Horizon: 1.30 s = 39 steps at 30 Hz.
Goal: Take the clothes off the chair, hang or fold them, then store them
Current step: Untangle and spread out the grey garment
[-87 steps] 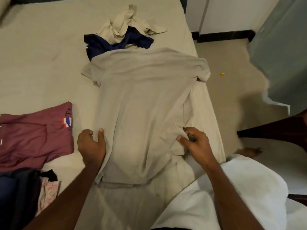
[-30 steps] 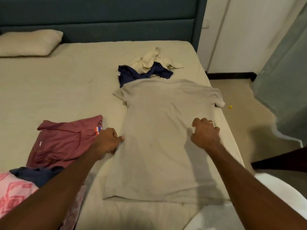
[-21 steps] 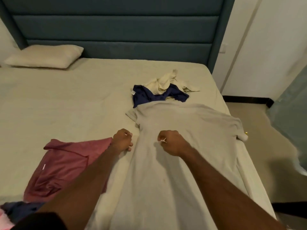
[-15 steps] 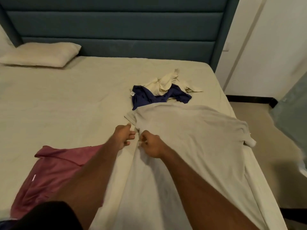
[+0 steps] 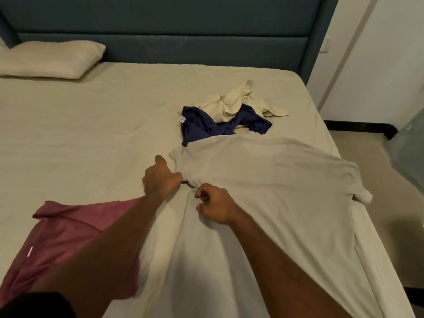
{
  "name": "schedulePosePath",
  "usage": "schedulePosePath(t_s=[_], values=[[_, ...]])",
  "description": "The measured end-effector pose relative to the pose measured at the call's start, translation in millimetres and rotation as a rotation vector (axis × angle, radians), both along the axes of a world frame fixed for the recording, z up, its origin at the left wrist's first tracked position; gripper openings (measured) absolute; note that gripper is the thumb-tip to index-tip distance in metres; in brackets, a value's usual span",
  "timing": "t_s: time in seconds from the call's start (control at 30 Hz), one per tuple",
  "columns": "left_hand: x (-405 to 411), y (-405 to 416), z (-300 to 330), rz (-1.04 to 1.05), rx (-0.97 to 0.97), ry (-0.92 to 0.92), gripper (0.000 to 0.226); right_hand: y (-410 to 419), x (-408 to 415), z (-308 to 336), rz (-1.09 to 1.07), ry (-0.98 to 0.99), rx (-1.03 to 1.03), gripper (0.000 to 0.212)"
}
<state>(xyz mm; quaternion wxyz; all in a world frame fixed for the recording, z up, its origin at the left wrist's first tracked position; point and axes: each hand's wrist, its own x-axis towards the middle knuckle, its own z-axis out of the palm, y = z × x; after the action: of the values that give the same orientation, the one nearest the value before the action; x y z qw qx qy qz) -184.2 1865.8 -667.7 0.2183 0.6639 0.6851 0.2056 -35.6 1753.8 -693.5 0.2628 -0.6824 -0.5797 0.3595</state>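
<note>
Both hands pinch the grey shirt (image 5: 263, 191) at its left side: the left grip (image 5: 160, 180) curls on the edge by the sleeve, the right grip (image 5: 215, 206) bunches cloth just beside it. That shirt lies spread on the bed (image 5: 91, 134), its near end cut off by the frame. Four garments show: this one, a maroon shirt (image 5: 62, 237) partly hidden under the left arm, and a navy piece (image 5: 199, 129) tangled with a cream one (image 5: 234, 99); one pillow (image 5: 48, 59) lies far left.

We count four garments on the bed (image 5: 91, 125): a grey shirt (image 5: 263, 191), a maroon one (image 5: 68, 237), a navy one (image 5: 206, 128), a cream one (image 5: 238, 99). We see one pillow (image 5: 50, 59) and two hands, left hand (image 5: 160, 180) and right hand (image 5: 218, 206).
</note>
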Motion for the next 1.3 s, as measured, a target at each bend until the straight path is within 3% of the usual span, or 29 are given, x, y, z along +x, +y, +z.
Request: schedulePosePath(t_s=[0.1, 0.23, 0.37, 0.53, 0.63, 0.7, 0.8, 0.9, 1.0, 1.13, 1.3], values=[[-25, -15, -16, -0.062, 0.017, -0.084, 0.044, 15, -3, 11, 0.038, -0.066, -0.003, 0.022], [-51, -20, -28, -0.358, -0.135, -0.286, 0.030, 40, -11, 34, -0.050, -0.220, 0.155, 0.023], [-52, -25, -35, -0.517, -0.249, -0.400, 0.041, 72, -34, 54, -0.035, -0.329, 0.270, 0.019], [-45, -25, -33, -0.464, -0.332, -0.297, 0.022, 105, -58, 33, 0.022, -0.414, 0.040, 0.062], [-42, -27, -28, -0.449, -0.325, -0.208, 0.023, 116, -65, 17, -0.020, -0.473, 0.027, 0.071], [-37, -32, -20, -0.443, -0.314, -0.130, 0.033, 120, -67, 11, -0.040, -0.513, 0.047, 0.068], [-28, -41, -5, -0.436, -0.290, 0.015, 0.036, 121, -60, 6, -0.047, -0.578, 0.124, 0.044], [-28, -62, -1, -0.428, -0.243, 0.039, 0.038, 123, -45, 4, -0.018, -0.575, 0.115, 0.033], [-37, -99, -13, -0.330, -0.175, 0.104, 0.036, 121, -27, 4, -0.175, -0.287, 0.072, 0.024], [-39, -129, -21, -0.333, -0.105, 0.185, 0.032, 112, 1, 13, -0.426, 0.321, 0.026, 0.022], [-7, -140, 6, -0.442, -0.065, -0.167, 0.031, 88, 39, 36, -0.523, 0.886, 0.034, 0.017]])
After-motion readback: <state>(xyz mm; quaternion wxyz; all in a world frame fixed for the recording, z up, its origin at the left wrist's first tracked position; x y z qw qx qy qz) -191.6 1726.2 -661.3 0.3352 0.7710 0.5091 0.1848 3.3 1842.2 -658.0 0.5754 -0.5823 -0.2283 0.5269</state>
